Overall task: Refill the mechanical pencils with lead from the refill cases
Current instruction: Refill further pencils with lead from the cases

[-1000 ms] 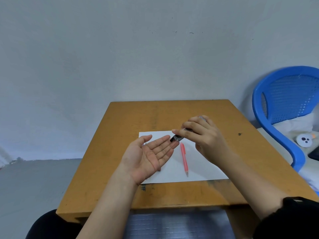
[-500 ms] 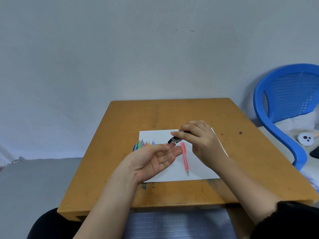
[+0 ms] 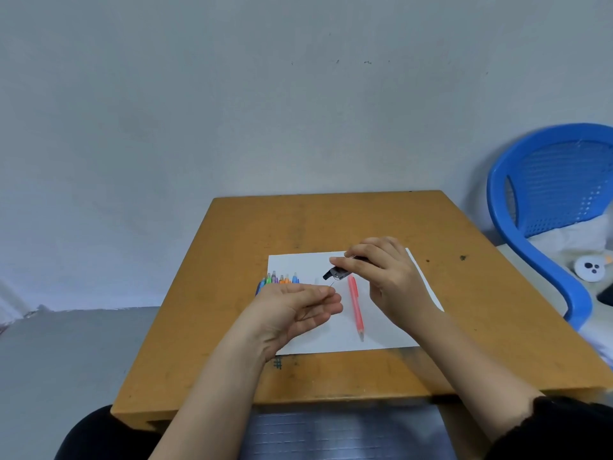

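My right hand pinches a small dark plastic refill case, tilted so its open end points down-left at my left hand, which is cupped, palm up, just beside it. A thin lead shows between them. The slim pink pencil lies on smooth white paper between my hands; more coloured pencils lie fanned just beyond my left hand.

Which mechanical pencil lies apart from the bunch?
The pink mechanical pencil: it lies alone on the white paper sheet between the hands, while the other coloured pencils sit bunched behind the left hand.
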`<move>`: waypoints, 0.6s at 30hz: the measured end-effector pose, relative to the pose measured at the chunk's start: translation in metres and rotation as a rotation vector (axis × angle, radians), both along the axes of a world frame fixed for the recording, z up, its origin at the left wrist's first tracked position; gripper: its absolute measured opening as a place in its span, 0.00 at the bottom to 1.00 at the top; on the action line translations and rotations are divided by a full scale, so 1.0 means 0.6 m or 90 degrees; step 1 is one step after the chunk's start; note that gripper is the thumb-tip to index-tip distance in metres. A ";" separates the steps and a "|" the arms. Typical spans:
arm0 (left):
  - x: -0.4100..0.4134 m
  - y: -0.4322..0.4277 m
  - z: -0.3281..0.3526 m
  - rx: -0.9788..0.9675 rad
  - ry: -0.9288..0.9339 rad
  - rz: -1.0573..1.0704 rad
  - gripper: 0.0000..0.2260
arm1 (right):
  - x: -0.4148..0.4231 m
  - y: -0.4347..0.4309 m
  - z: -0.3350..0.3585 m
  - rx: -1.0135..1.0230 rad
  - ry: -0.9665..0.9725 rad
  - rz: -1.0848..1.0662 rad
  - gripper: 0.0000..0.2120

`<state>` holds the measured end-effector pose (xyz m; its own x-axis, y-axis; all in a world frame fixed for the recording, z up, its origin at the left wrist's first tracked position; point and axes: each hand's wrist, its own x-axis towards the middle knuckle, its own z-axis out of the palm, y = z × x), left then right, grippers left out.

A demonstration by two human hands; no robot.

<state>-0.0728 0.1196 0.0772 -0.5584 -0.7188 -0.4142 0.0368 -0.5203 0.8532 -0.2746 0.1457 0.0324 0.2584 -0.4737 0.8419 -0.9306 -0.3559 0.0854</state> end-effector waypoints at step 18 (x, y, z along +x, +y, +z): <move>0.029 -0.055 -0.096 -0.812 -0.378 0.298 0.04 | 0.051 -0.004 0.003 0.258 -0.315 0.005 0.24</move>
<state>-0.0553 0.0867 0.0194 -0.1576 -0.8262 0.5408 -0.5236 0.5343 0.6636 -0.2439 0.1432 0.0343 -0.1106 -0.7788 0.6174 -0.8224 -0.2772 -0.4969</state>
